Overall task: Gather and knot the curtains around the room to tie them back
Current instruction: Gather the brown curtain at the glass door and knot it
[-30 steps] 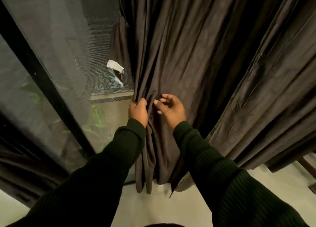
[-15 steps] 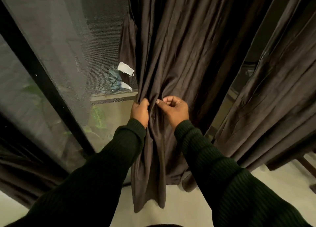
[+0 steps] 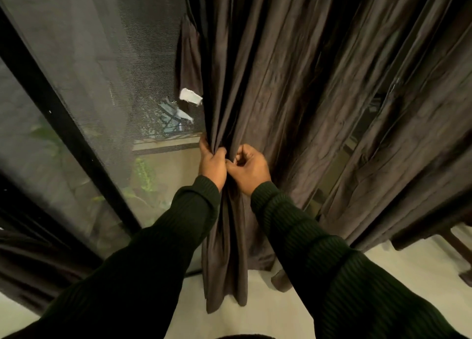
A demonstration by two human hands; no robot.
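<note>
Dark brown curtain (image 3: 275,88) hanging full length in front of a screened sliding door (image 3: 76,88), hem just clear of the pale floor (image 3: 268,310) — near edge bunched into a narrow column, rest of the panel spreading in loose vertical folds to the right, toward another curtain panel (image 3: 421,139). Left hand (image 3: 212,162) wrapped around the gathered edge at about mid-height, fingers (image 3: 221,152) curled round the bundle with fabric pinched inside the fist. Right hand (image 3: 249,168) just beside it, knuckles touching the left, fingers curled in and seemingly nipping a fold between thumb and forefinger; exactly how much cloth sits in that pinch hard to tell from this angle. Both sleeves dark and ribbed, reaching in from below. Judging by the drape: soft, limp cloth with a slight sheen, probably somewhat slippery, so likely to slide out of a light pinch. Not fragile, no stiffness to fight, but a fair amount of hanging weight once the whole width is drawn in — pull best kept sideways rather than downward to spare whatever holds it up top, out of view. Best purchase probably right where the hands are now, around the bunched column and not on a single layer; for the knot, a full-fist hold higher and a second hold lower on the tail likely needed, with enough free length below to loop through. Gathering looks only partly done.
</note>
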